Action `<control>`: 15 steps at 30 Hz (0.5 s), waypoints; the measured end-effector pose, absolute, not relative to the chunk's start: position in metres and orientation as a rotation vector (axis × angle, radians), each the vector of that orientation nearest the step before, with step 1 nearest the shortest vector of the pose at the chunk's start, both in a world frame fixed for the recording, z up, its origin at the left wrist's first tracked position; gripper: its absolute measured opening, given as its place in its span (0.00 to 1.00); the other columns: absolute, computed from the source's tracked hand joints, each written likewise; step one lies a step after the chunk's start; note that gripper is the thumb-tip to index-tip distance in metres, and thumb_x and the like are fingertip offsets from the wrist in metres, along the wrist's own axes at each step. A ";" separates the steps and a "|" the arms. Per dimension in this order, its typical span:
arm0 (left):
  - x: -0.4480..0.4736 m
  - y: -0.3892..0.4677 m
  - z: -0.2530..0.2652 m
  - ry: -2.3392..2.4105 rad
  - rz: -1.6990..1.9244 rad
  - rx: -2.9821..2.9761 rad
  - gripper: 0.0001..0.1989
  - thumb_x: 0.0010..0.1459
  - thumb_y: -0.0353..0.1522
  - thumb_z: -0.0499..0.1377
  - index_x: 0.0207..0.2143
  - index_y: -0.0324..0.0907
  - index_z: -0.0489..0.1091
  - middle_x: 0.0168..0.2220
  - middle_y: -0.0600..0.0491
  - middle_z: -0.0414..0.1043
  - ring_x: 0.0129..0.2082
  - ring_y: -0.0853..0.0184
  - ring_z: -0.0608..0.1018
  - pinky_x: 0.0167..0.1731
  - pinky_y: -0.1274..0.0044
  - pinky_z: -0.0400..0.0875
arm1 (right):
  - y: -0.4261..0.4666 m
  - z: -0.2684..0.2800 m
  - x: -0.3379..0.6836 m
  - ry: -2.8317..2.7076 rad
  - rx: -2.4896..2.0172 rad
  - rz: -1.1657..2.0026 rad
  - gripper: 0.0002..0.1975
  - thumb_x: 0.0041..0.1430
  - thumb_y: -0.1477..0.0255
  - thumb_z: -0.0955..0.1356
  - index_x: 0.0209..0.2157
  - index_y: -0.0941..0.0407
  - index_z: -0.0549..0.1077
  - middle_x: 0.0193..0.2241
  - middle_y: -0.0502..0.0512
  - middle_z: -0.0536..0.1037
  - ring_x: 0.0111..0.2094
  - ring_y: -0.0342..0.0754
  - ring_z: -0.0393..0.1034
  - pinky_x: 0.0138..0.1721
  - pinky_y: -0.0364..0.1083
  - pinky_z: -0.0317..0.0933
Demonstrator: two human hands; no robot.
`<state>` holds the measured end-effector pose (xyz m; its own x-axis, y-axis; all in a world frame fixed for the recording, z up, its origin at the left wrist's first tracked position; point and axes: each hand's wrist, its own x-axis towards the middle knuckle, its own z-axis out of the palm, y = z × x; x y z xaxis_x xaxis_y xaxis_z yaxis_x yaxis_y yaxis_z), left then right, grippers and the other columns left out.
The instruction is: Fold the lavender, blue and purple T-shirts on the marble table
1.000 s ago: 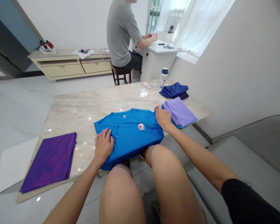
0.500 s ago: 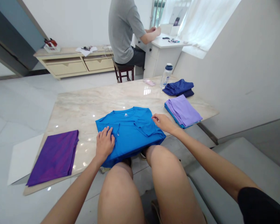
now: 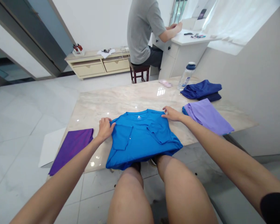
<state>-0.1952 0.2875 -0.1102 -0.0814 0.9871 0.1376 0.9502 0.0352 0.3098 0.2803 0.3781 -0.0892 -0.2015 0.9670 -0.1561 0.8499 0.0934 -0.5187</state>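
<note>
Our left hand (image 3: 105, 128) and right hand (image 3: 172, 114) rest at opposite shoulders of the blue shirt (image 3: 140, 143), which lies between them, its lower part drooping over the edge of the table (image 3: 102, 102) on the near side of our grip; we cannot tell whether either hand pinches the cloth or merely touches it. Both sleeves (image 3: 122, 137) lie turned inward between our hands. We do best to draw the shoulders evenly outward, keeping the sleeves flat

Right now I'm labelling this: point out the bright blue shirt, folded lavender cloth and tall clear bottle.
Bright blue shirt (image 3: 140, 138), head view: body between sleeves.
Folded lavender cloth (image 3: 208, 115), head view: upper face.
Tall clear bottle (image 3: 186, 77), head view: side.
</note>
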 end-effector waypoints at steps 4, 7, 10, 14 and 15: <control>-0.215 0.323 -0.106 2.154 0.262 1.790 0.25 0.68 0.51 0.60 0.52 0.40 0.74 0.54 0.37 0.79 0.57 0.46 0.80 0.57 0.60 0.74 | 0.408 -0.087 0.293 -2.115 -1.851 1.054 0.26 0.53 0.62 0.86 0.49 0.57 0.81 0.41 0.59 0.85 0.45 0.58 0.81 0.50 0.50 0.72; -0.221 0.339 -0.099 1.922 0.240 1.769 0.30 0.61 0.59 0.62 0.46 0.42 0.77 0.46 0.44 0.83 0.50 0.52 0.82 0.50 0.68 0.75 | 0.421 -0.086 0.294 -2.103 -1.832 1.212 0.22 0.45 0.60 0.87 0.36 0.57 0.83 0.28 0.51 0.81 0.37 0.54 0.78 0.42 0.47 0.69; -0.223 0.351 -0.088 1.682 0.165 1.835 0.30 0.49 0.59 0.70 0.39 0.43 0.80 0.42 0.47 0.84 0.45 0.53 0.82 0.45 0.71 0.74 | 0.432 -0.087 0.289 -2.208 -1.819 1.283 0.19 0.42 0.62 0.87 0.27 0.56 0.81 0.22 0.47 0.77 0.32 0.50 0.75 0.38 0.45 0.66; -0.223 0.363 -0.072 1.554 -0.077 1.886 0.20 0.46 0.51 0.72 0.29 0.45 0.80 0.30 0.52 0.79 0.37 0.57 0.79 0.39 0.72 0.70 | 0.448 -0.086 0.280 -2.526 -1.738 1.043 0.14 0.46 0.66 0.86 0.25 0.55 0.82 0.22 0.47 0.77 0.32 0.49 0.74 0.41 0.45 0.66; -0.222 0.367 -0.068 1.559 -0.107 1.906 0.18 0.46 0.49 0.72 0.27 0.45 0.79 0.29 0.53 0.78 0.36 0.58 0.78 0.39 0.72 0.70 | 0.452 -0.085 0.278 -2.540 -1.734 0.936 0.12 0.48 0.67 0.85 0.27 0.55 0.84 0.24 0.47 0.78 0.33 0.50 0.74 0.43 0.45 0.67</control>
